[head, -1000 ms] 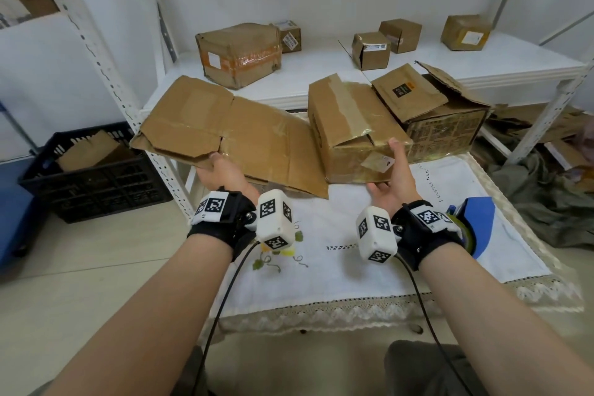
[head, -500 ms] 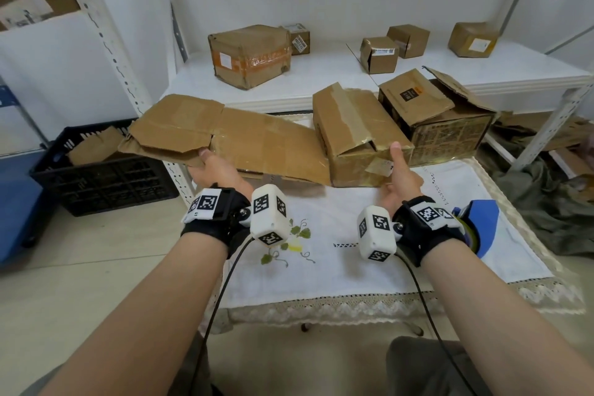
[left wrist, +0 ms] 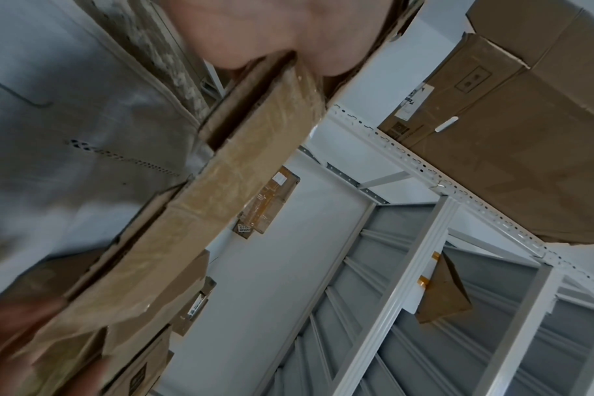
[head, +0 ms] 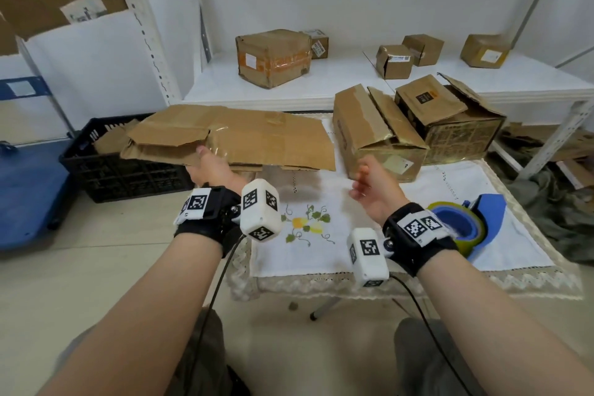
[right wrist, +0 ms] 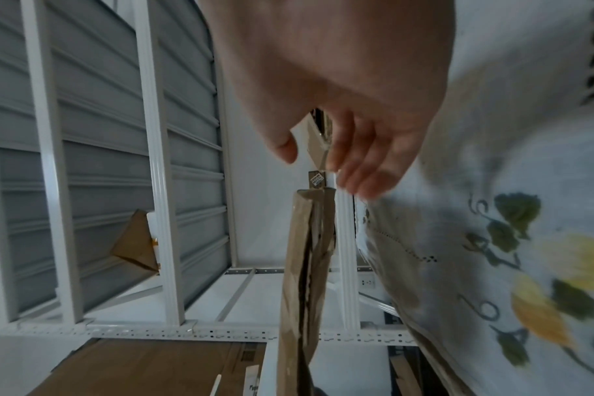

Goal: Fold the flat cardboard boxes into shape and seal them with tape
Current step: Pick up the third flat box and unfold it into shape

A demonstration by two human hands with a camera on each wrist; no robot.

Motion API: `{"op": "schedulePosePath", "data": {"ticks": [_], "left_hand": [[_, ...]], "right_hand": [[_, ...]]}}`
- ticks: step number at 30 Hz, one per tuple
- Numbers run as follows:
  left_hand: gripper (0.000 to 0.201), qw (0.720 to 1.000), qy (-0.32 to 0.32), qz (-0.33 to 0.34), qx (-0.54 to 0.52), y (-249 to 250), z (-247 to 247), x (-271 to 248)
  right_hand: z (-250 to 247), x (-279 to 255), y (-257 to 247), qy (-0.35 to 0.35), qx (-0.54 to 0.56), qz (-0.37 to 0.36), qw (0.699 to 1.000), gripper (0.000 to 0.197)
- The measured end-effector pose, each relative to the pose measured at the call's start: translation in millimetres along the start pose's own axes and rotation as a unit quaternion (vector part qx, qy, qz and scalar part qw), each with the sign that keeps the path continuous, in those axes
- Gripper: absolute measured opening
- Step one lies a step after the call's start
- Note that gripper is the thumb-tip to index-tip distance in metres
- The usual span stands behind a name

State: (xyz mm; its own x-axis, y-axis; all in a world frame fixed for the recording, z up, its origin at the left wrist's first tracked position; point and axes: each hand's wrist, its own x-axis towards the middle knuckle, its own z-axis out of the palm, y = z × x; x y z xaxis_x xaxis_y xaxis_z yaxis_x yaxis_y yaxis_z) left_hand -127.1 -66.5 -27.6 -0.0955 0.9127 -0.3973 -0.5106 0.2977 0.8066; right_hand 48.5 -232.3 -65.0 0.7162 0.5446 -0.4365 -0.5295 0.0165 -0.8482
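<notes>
Left hand (head: 210, 167) grips flat cardboard's (head: 244, 138) near edge.

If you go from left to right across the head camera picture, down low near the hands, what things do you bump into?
Blue platform cart → black plastic crate → flattened brown cardboard box held by the left hand → right hand → blue tape dispenser with a yellowish tape roll.

one flattened box (head: 244, 135), seven assembled boxes (head: 376, 135), one tape dispenser (head: 463, 225), one crate (head: 125, 170)
</notes>
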Motion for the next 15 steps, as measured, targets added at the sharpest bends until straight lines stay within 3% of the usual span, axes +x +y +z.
{"op": "schedulePosePath", "data": {"ticks": [2,5,7,10,15], "left_hand": [[0.056,0.999,0.017,0.019,-0.025,2.9,-9.0,-6.1],[0.044,0.996,-0.032,0.011,-0.086,1.2,-23.0,-17.1],[0.036,0.992,-0.066,-0.018,-0.104,-2.5,-32.5,-22.9],[0.032,0.983,-0.133,-0.059,-0.108,-8.2,-51.3,-31.6],[0.031,0.961,-0.240,-0.114,-0.074,-15.7,-82.1,-31.5]], "right_hand": [[7.3,-12.1,1.3,-0.079,0.000,0.015,0.997,0.026],[12.3,-28.0,2.5,-0.174,0.031,0.015,0.984,0.054],[17.3,-39.4,3.8,-0.203,0.035,0.001,0.979,0.052],[19.7,-52.2,5.5,-0.171,0.021,-0.013,0.985,0.042],[-1.4,-60.7,2.5,-0.127,-0.014,-0.072,0.989,0.049]]}}
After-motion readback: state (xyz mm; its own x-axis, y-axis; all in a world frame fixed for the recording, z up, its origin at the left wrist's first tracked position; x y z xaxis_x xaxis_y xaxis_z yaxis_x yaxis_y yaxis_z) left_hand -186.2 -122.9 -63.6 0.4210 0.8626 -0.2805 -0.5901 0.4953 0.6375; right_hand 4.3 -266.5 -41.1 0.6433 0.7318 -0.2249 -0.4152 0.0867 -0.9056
